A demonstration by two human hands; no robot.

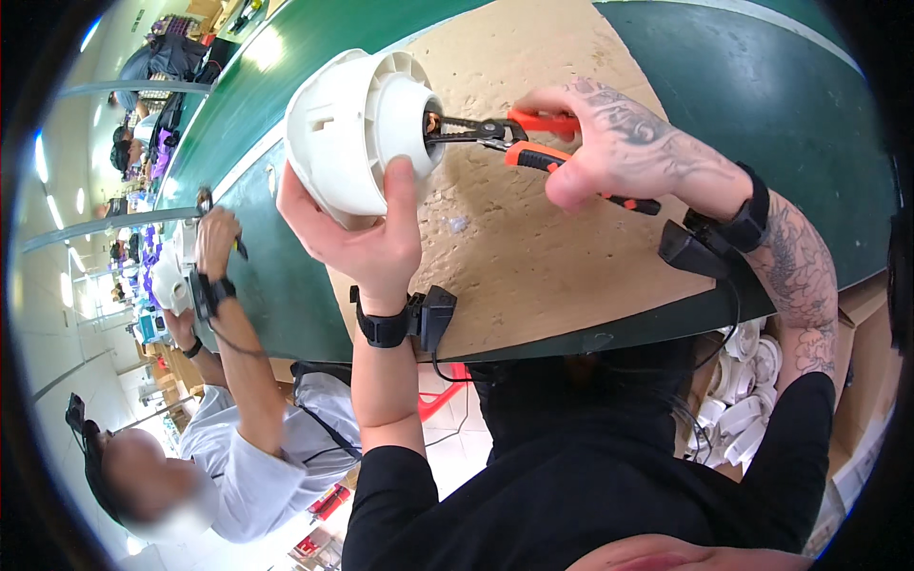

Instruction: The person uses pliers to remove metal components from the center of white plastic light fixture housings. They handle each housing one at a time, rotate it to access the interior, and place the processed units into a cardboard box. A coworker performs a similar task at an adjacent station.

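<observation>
The left hand (367,233) is clamping its grip around the white plastic housing (357,128), holding it tilted above the desk (533,257). The right hand (619,147) is closing on the orange handles of the pliers (519,138), whose dark tips are reaching into the housing's central bore. The housing is looking light, rigid and smooth, ribbed around a raised collar; the broad outer rim is judged the safest hold. A tan, pitted board is covering the green desk. Beside, another person's hand (217,243) is working.
</observation>
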